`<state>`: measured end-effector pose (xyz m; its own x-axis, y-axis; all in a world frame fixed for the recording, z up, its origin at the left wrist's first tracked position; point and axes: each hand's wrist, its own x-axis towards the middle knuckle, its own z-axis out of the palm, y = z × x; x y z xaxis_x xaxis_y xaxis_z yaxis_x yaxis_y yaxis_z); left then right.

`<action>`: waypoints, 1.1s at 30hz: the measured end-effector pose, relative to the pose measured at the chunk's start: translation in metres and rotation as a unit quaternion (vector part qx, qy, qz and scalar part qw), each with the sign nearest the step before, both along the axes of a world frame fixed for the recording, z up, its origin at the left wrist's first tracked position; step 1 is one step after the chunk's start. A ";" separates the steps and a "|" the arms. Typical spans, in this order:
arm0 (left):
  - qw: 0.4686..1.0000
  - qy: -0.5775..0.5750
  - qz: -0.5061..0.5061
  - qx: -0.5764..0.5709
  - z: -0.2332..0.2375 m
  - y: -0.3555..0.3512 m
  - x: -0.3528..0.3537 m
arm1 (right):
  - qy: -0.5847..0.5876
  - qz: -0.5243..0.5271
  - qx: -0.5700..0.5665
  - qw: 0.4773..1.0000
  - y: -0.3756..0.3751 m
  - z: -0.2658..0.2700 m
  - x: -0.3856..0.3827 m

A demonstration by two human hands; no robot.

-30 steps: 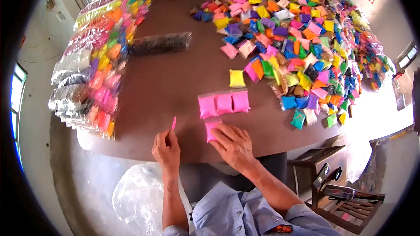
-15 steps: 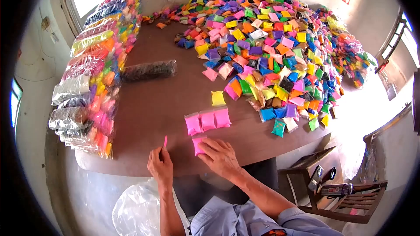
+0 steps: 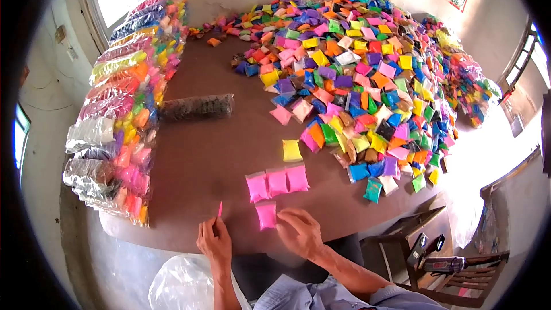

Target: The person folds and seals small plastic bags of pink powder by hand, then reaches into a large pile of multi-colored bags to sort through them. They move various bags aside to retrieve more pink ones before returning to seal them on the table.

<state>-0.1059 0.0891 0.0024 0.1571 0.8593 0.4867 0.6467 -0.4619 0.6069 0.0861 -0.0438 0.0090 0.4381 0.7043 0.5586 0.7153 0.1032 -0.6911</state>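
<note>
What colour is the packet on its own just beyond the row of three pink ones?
Yellow, showing best in the head view.

No text, label, brand, number or sign is legible in the head view. Any markings on the small device at lower right are too small to read.

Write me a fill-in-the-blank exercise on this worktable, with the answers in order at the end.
The slim tool in the left hand is coloured ____. Beyond the lone pink packet near the right hand, the row of pink packets numbers ____. The single packet just beyond that row is ____. On the table, the large heap of loose packets lies toward the person's ____.

Missing words: pink; three; yellow; right.
</note>
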 end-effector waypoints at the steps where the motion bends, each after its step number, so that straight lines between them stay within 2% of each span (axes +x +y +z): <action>1: 1.000 -0.001 0.003 -0.003 0.001 0.000 0.001 | 0.030 0.005 0.004 1.000 0.000 0.003 0.001; 5: 1.000 0.010 -0.003 0.012 0.004 0.001 0.003 | 0.052 0.019 0.004 0.998 0.001 0.003 0.005; 7: 1.000 0.017 -0.005 0.025 -0.002 0.003 0.001 | 0.132 0.027 -0.030 0.990 -0.003 0.008 0.006; 12: 0.998 0.025 -0.014 0.050 -0.005 0.003 0.004 | 0.099 0.022 -0.050 0.994 -0.008 0.003 0.016; 14: 0.999 0.032 -0.018 0.023 0.000 0.002 0.005 | 0.181 0.042 -0.040 0.982 -0.007 -0.002 0.017; 18: 0.998 0.043 -0.023 0.041 0.013 0.002 0.010 | 0.239 0.057 -0.023 0.969 -0.007 -0.003 0.018; 24: 0.999 0.032 -0.029 0.034 0.031 -0.001 0.022 | 0.211 0.071 -0.047 0.974 -0.011 -0.010 0.022; 33: 0.996 0.057 -0.041 0.050 0.017 -0.001 0.017 | 0.241 0.096 -0.070 0.963 -0.017 -0.007 0.028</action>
<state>-0.0890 0.0884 0.0195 0.2828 0.7902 0.5436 0.6666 -0.5694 0.4810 0.1137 -0.0604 0.0024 0.4773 0.8516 0.2166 0.2859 0.0826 -0.9547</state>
